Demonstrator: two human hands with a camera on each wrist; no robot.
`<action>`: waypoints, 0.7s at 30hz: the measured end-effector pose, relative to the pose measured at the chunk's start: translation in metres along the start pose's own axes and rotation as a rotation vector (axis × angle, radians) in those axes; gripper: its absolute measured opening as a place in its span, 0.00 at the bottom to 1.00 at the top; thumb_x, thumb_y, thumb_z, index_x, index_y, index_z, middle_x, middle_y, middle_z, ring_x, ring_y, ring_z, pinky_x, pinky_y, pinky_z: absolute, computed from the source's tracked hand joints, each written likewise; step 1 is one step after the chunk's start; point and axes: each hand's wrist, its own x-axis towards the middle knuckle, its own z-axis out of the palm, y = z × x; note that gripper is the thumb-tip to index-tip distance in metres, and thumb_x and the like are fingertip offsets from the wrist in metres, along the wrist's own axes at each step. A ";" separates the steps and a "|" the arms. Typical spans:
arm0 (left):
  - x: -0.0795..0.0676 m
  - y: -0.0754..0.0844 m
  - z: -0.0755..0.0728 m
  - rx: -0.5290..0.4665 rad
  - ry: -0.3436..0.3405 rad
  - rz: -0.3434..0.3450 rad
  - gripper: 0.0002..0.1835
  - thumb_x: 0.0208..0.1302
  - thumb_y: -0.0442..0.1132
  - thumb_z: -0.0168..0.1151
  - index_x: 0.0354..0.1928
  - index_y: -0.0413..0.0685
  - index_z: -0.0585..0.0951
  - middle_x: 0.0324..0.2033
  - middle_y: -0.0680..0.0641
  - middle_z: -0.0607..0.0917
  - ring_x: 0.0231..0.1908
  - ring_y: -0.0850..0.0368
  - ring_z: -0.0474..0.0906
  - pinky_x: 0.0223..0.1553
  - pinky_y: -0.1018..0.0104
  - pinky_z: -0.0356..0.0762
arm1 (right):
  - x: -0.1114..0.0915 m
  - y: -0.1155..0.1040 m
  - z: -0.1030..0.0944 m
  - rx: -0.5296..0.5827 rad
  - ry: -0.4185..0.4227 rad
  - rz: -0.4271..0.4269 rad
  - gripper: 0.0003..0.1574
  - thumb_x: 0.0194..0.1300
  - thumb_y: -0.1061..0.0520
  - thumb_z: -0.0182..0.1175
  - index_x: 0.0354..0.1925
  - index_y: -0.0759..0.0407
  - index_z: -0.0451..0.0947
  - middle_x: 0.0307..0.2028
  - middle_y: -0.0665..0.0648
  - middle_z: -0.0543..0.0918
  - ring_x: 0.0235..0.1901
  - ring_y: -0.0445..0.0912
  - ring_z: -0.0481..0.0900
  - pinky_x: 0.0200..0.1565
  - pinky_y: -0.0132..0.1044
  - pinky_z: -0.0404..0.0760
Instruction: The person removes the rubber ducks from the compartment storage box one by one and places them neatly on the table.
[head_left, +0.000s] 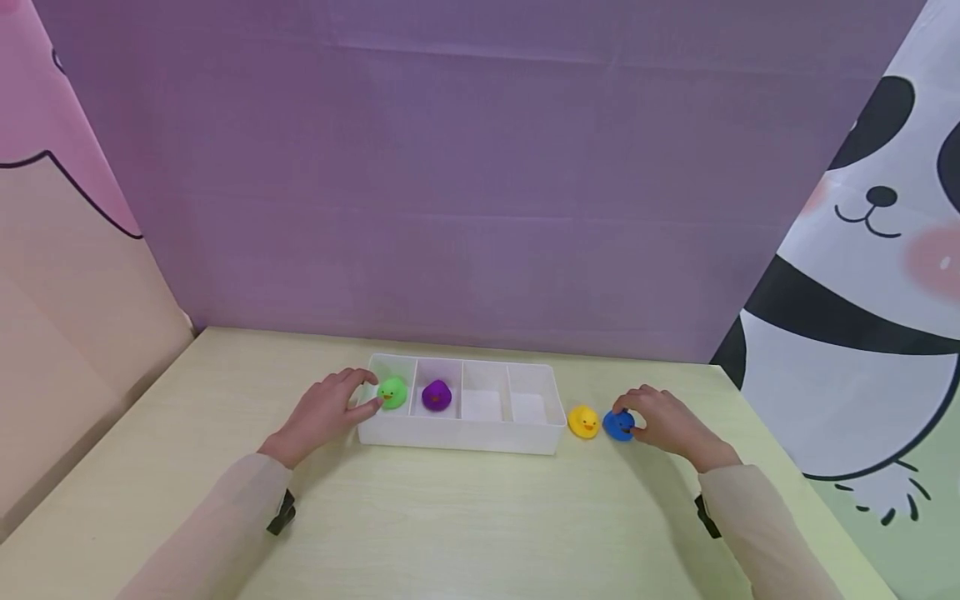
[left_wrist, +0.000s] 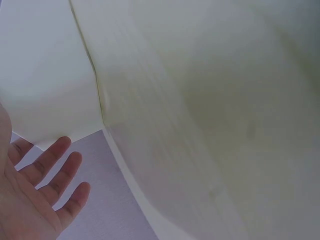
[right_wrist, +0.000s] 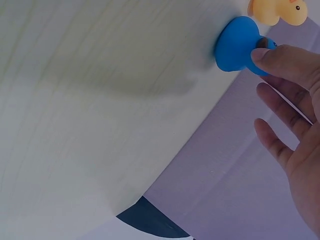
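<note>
In the head view, we see a white tray (head_left: pixel 461 435) with four compartments standing on a pale wooden table (head_left: pixel 450 517). The green duck (head_left: pixel 393 392) sits in the leftmost compartment and the purple duck (head_left: pixel 437 396) in the next one along. Our left hand (head_left: pixel 322 417) is at the tray's left end, thumb and forefinger wide apart beside the green duck; we cannot tell whether the thumb touches it. To the right of the tray, the yellow duck (head_left: pixel 583 422) stands on the table just beside the blue duck (head_left: pixel 618 426). Our right hand (head_left: pixel 667 425) pinches the blue duck between thumb and fingers. Behind the table hangs a purple cloth (head_left: pixel 465 183), with a panda picture (head_left: pixel 862 333) on the right.

In the left wrist view, we see our left hand at the lower left, its fingers loosely spread; most of the thumb is cut off by the edge.

In the right wrist view, our right thumb presses on the blue duck's head, while the other fingers reach out, slightly bent. The yellow duck shows at the top edge, close by.
</note>
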 end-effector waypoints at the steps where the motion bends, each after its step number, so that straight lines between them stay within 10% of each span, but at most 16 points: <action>1: 0.000 0.000 0.000 0.001 -0.004 -0.003 0.19 0.60 0.51 0.56 0.50 0.50 0.75 0.50 0.47 0.79 0.47 0.47 0.75 0.47 0.48 0.70 | 0.000 0.000 0.000 0.001 0.000 0.001 0.21 0.44 0.66 0.69 0.40 0.58 0.79 0.40 0.56 0.82 0.41 0.52 0.74 0.42 0.53 0.74; 21: -0.001 0.003 -0.003 -0.003 -0.004 0.006 0.19 0.60 0.51 0.56 0.50 0.49 0.75 0.50 0.46 0.78 0.45 0.47 0.75 0.46 0.49 0.71 | 0.010 -0.017 -0.018 -0.029 0.044 -0.054 0.19 0.47 0.62 0.68 0.41 0.58 0.79 0.41 0.56 0.82 0.42 0.53 0.76 0.43 0.51 0.74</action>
